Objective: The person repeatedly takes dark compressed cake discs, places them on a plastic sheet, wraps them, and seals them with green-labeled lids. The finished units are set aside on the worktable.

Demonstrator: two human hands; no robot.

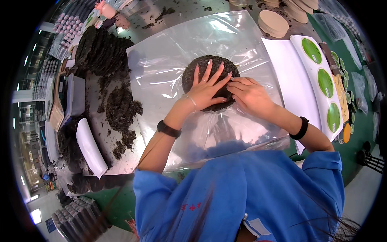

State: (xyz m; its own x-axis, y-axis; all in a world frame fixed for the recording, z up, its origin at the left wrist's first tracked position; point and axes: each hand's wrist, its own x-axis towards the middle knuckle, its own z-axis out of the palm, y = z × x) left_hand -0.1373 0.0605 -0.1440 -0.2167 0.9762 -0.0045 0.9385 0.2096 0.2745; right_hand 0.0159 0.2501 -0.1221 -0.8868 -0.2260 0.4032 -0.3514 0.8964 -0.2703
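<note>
A dark, round pressed cake [192, 74], which looks like dried seaweed, lies on a stack of clear plastic film sheets [155, 74]. The film wrinkles outward around it. My left hand [204, 89] rests flat on top of the cake with its fingers spread. At the cake's right edge, the fingers of my right hand [252, 94] are bent and drawn together on the rim, close to my left fingertips. Whether a loose bit sits between those right fingers is hidden.
At left stand a stack of similar dark round cakes [98, 50], a loose dark heap [121, 109] and a grey plastic bin [75, 94]. Round beige discs [273, 23] are piled at the far right. White paper [296, 84] and a strip of green round labels [325, 82] lie right.
</note>
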